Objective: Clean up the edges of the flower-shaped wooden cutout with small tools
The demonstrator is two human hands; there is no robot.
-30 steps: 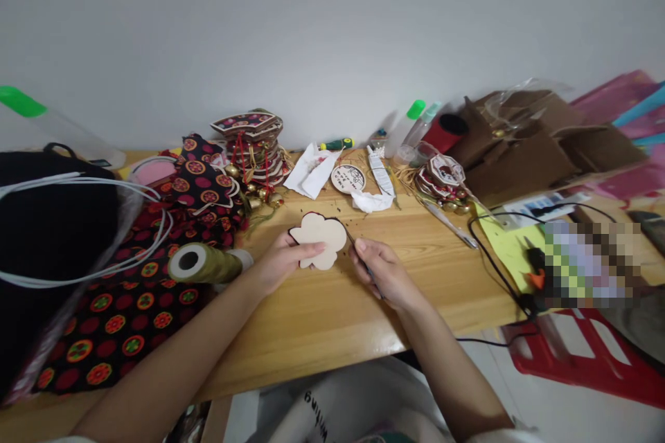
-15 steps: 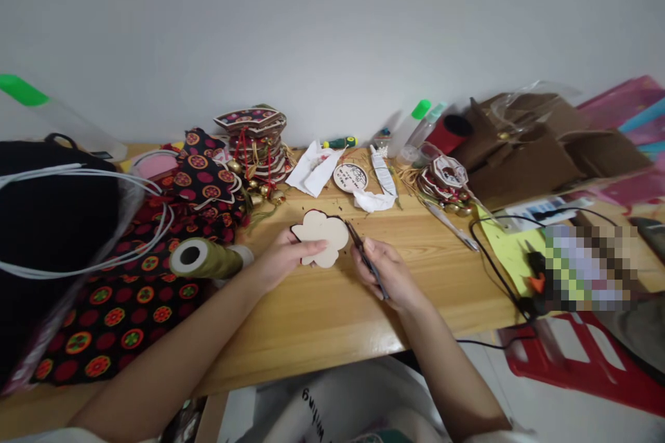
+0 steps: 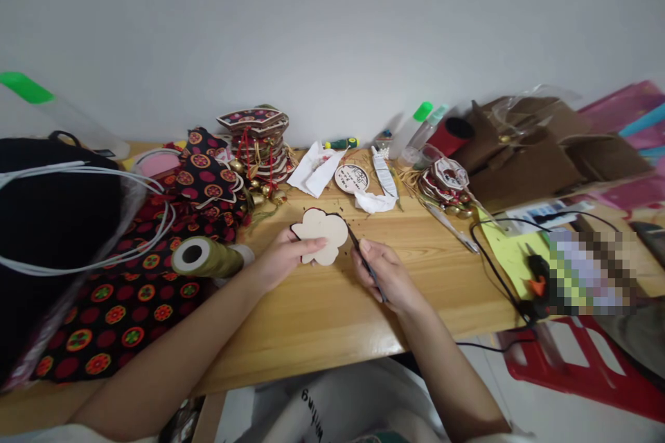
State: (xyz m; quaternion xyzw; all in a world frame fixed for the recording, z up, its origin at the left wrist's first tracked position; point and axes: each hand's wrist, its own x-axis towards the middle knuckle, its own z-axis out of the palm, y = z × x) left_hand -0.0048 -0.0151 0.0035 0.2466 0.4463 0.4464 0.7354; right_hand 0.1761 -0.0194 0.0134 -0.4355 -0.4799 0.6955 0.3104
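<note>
My left hand point(image 3: 280, 259) grips a pale flower-shaped piece point(image 3: 322, 232) by its left side, thumb flat on the face. Dark fabric shows along the rim of the piece. In my right hand point(image 3: 384, 275) are slim dark snips point(image 3: 370, 264), pointing up and left. Their tips are at the right edge of the flower-shaped piece; whether they touch it I cannot tell. Small dark scraps are scattered on the wooden table point(image 3: 312, 318) just behind the piece.
On the left are a thread spool point(image 3: 208, 257) and dark patterned fabric point(image 3: 119, 322). Behind stand stacked fabric ornaments point(image 3: 257, 145), white paper point(image 3: 314, 169) and a round printed disc point(image 3: 352, 178). To the right lie a silver pen-like tool point(image 3: 451, 227), a black cable point(image 3: 496, 270) and brown boxes point(image 3: 512, 166).
The snips' blades look closer together than before, and the hand has shifted only slightly. The flower-shaped piece stays in my left hand, almost unmoved.
</note>
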